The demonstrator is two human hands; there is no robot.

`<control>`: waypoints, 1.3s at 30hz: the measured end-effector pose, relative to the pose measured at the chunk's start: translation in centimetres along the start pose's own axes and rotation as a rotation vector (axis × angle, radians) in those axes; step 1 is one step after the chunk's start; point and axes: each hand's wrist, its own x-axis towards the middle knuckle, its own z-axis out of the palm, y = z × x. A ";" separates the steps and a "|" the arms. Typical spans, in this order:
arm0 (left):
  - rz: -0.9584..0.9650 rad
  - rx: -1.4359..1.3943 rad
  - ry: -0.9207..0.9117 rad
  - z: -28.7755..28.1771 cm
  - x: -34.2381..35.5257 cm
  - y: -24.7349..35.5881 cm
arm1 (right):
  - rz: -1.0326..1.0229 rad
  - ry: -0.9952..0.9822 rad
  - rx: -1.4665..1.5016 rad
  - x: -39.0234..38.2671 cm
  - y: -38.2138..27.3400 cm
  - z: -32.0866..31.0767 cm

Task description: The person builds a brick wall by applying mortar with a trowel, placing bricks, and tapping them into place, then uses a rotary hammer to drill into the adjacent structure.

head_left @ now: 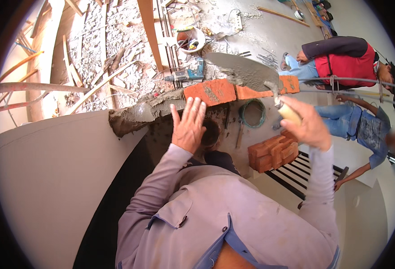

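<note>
brick: on top of the wall edge, the brick [211, 92] lies just beyond the left hand [189, 123], ahead and a little to the right; its long axis runs left to right along the edge, the right end slightly farther away
nearer hand: the left one; the right hand [308, 125] is well apart from this brick, to its right
left hand: flat, fingers a little apart; fingertips seem to rest on the near side of the brick, not closed around it
right hand: clamped on the wooden handle of the trowel [246, 69]
trowel: blade goes from the right hand forward and to the left, its tip beyond the brick; wet mortar is on it
mortar: a grey bed of mortar [154, 107] lies left of the brick, touching its end
count: one trowel; one drill [192, 74]; one bucket [199, 43]; two co-workers [347, 60] at the right
bricks: at least two along the edge, part is hidden by the trowel; the stack [273, 153] has several, i cannot count exactly
</note>
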 end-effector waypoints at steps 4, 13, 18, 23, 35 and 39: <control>0.022 -0.007 0.173 0.3 1.8 -2.4 | 0.398 0.353 -0.460 -4.0 1.2 9.9; 0.082 -0.096 0.279 1.2 3.2 -6.2 | 0.287 0.567 -0.178 0.3 -2.9 19.1; 0.103 -0.032 0.307 0.9 3.1 -6.0 | 0.367 0.466 -0.180 1.5 -3.9 20.5; 0.083 -0.004 0.249 1.3 2.7 -7.0 | 0.512 0.436 0.289 0.8 -3.7 18.1; 0.066 -0.031 0.246 1.1 2.6 -6.7 | 0.756 0.392 1.070 -3.3 1.8 17.7; 0.186 -0.072 0.418 1.0 0.8 -5.2 | 0.790 0.638 0.497 -8.2 4.4 18.3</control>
